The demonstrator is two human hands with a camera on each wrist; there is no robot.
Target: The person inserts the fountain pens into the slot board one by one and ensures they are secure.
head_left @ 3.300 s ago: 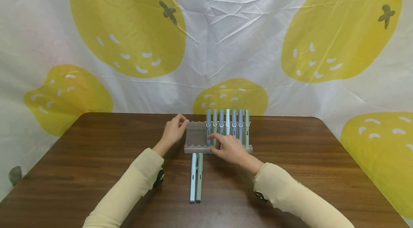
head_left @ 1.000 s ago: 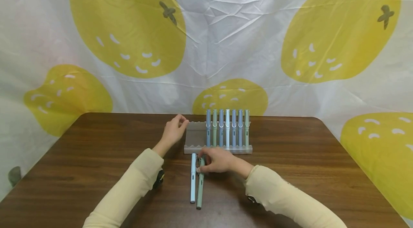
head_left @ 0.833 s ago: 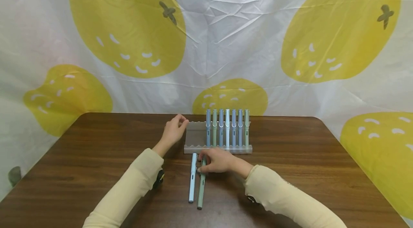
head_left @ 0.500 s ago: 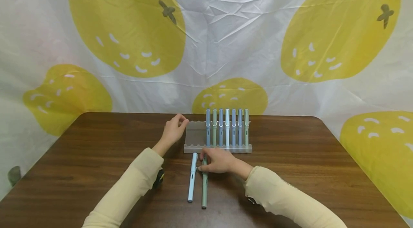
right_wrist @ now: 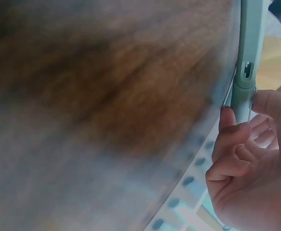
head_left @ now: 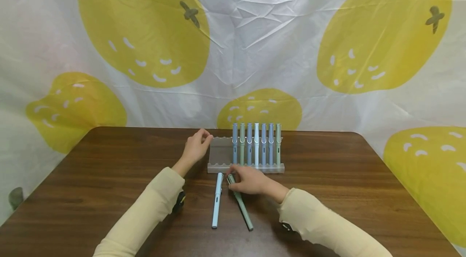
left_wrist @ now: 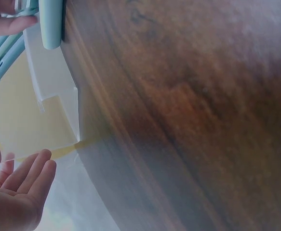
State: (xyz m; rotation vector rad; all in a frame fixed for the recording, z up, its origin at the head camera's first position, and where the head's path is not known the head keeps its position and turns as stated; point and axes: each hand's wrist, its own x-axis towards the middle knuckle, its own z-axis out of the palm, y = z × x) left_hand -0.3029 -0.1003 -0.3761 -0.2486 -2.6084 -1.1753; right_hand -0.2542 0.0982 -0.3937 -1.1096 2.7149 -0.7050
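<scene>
My right hand pinches the sage-green pen near its capped end, thumb and fingertips around it. That pen slants on the table with its far end toward the lower right. To its left, a light-blue pen lies apart, its clip facing right. Behind them stands a clear pen rack with scalloped slots. Several blue and green pens lean side by side in its right part. My left hand holds the rack's upper left corner between thumb and fingers; the exact contact is hard to see.
The brown wooden table extends to both sides of the rack. A white cloth with yellow lemon prints hangs behind the table's back edge. The rack's left slots hold no pens.
The green pen has swung away from the light-blue one, its lower end now toward the right. The light-blue pen has tilted slightly. My left hand stays at the rack corner.
</scene>
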